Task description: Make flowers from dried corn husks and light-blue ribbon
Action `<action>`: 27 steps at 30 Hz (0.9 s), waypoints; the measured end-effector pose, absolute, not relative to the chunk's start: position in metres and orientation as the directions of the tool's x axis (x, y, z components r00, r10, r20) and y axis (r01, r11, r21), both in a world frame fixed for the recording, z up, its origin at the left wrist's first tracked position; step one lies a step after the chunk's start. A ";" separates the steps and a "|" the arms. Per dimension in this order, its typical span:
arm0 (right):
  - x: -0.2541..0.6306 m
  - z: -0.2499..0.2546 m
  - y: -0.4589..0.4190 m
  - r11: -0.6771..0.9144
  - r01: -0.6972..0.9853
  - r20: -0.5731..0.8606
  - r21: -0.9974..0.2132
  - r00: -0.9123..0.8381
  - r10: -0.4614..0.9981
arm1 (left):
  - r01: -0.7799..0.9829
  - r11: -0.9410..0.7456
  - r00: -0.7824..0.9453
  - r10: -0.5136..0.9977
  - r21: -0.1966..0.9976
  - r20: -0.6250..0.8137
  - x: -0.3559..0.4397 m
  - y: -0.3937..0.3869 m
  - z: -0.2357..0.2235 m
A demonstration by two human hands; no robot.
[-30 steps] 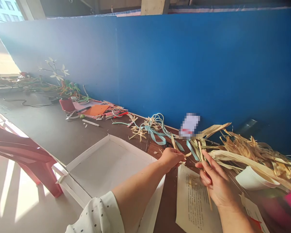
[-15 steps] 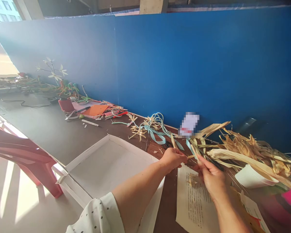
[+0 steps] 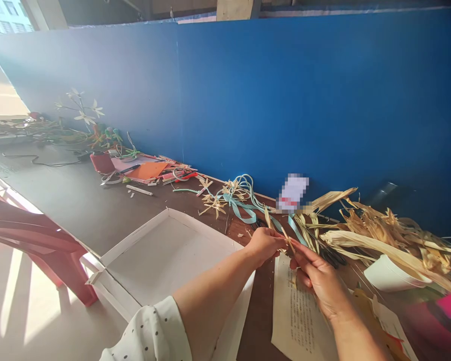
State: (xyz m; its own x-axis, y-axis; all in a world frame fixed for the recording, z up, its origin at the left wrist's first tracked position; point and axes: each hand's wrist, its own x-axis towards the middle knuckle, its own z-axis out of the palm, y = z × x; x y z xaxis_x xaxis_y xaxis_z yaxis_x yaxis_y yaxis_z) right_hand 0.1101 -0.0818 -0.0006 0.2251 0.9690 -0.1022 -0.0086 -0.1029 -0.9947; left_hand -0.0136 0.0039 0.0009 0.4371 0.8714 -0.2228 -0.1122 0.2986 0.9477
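My left hand (image 3: pixel 266 245) and my right hand (image 3: pixel 319 276) meet above the top edge of a printed sheet (image 3: pixel 304 321). Both are closed, fingertips pinched around a narrow pale strip (image 3: pixel 287 237) that looks like dried corn husk. One end of it sticks up between the hands; the rest is hidden by fingers. Just beyond lie light-blue ribbon (image 3: pixel 295 229) and loose husk strips (image 3: pixel 310 231). Husk flowers (image 3: pixel 215 203) rest farther left, near looped pale-blue cords (image 3: pixel 248 185). A heap of dried corn husks (image 3: pixel 391 230) is to the right.
A shallow white cardboard tray (image 3: pixel 135 235) lies left of my arm. Right of my hands, a white cup (image 3: pixel 394 273) lies tipped among the husks. A blue partition (image 3: pixel 304 100) borders the table's back. A pink chair (image 3: pixel 48 245) stands left. Orange paper (image 3: pixel 149 171) and scraps lie along the partition.
My right hand has moved left and slightly up, bringing its strip against the fingertips of my left hand. My left hand has barely moved.
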 end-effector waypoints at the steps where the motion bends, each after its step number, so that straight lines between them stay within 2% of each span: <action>1: 0.112 -0.003 -0.081 -0.095 0.016 -0.088 -0.995 0.240 0.967 | -0.104 0.299 0.437 0.870 0.948 -0.227 -0.013 0.004 0.000; 5: 0.120 -0.008 -0.078 -0.078 0.179 -0.013 -0.981 0.339 0.941 | -0.075 0.296 0.422 0.875 0.952 -0.238 -0.011 0.003 0.000; 7: 0.125 -0.008 -0.077 -0.055 0.200 0.040 -0.978 0.441 0.897 | -0.059 0.286 0.417 0.878 0.956 -0.237 -0.012 0.003 0.002; 11: 0.130 0.003 -0.079 0.111 0.002 0.091 -0.994 0.586 0.805 | -0.063 0.341 0.420 0.862 0.938 -0.286 -0.014 0.003 0.005; 13: 0.127 0.009 -0.080 0.154 -0.137 0.053 -0.978 0.557 0.829 | -0.076 0.367 0.434 0.849 0.927 -0.301 -0.014 0.003 0.006; 15: 0.122 0.014 -0.080 0.097 -0.254 -0.041 -0.962 0.489 0.871 | -0.084 0.330 0.452 0.853 0.940 -0.260 -0.015 0.003 0.005; 17: 0.119 0.015 -0.079 -0.006 -0.379 -0.169 -0.925 0.397 0.902 | -0.046 0.219 0.457 0.872 0.975 -0.175 -0.015 0.002 0.005; 20: 0.119 0.013 -0.079 -0.137 -0.559 -0.312 -0.818 0.232 0.921 | 0.094 -0.068 0.429 0.903 0.993 0.021 -0.016 -0.002 0.006; 23: 0.120 0.012 -0.079 -0.203 -0.667 -0.345 -0.717 0.086 0.935 | 0.154 -0.340 0.436 0.866 0.928 0.245 -0.017 -0.006 0.008; 27: 0.120 0.012 -0.080 -0.235 -0.755 -0.326 -0.612 -0.030 0.945 | 0.143 -0.510 0.457 0.794 0.848 0.400 -0.018 -0.009 0.009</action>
